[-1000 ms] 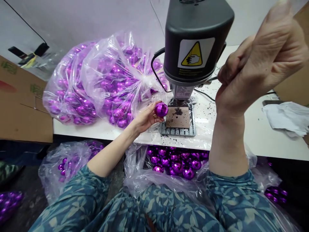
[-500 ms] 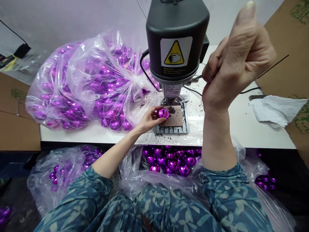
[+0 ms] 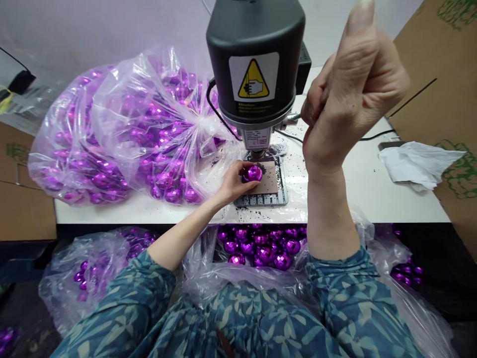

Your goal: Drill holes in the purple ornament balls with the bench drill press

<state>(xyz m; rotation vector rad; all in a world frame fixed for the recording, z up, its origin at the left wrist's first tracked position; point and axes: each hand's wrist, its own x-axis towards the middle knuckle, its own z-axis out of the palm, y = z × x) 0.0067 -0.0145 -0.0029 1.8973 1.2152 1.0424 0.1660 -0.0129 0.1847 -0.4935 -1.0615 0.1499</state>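
Observation:
My left hand [image 3: 234, 182] is closed on a shiny purple faceted ball [image 3: 253, 173] and holds it on the brown pad of the small bench drill's base plate [image 3: 273, 195], right under the spindle. The drill's dark grey head [image 3: 255, 59] carries a yellow warning sticker. Raised at the machine's right side, my right hand [image 3: 350, 94] is wrapped round its thin metal feed lever [image 3: 293, 118].
A big clear bag of purple balls [image 3: 122, 134] lies on the white table [image 3: 372, 194] left of the drill. Another open bag of balls [image 3: 261, 246] rests in my lap, with more bags on the floor. Cardboard boxes flank both sides; white paper [image 3: 417, 161] lies right. Dark shavings surround the base.
My left hand has carried the purple ball rightwards onto the pad under the spindle. The right hand has stayed on the lever. The view has shifted right.

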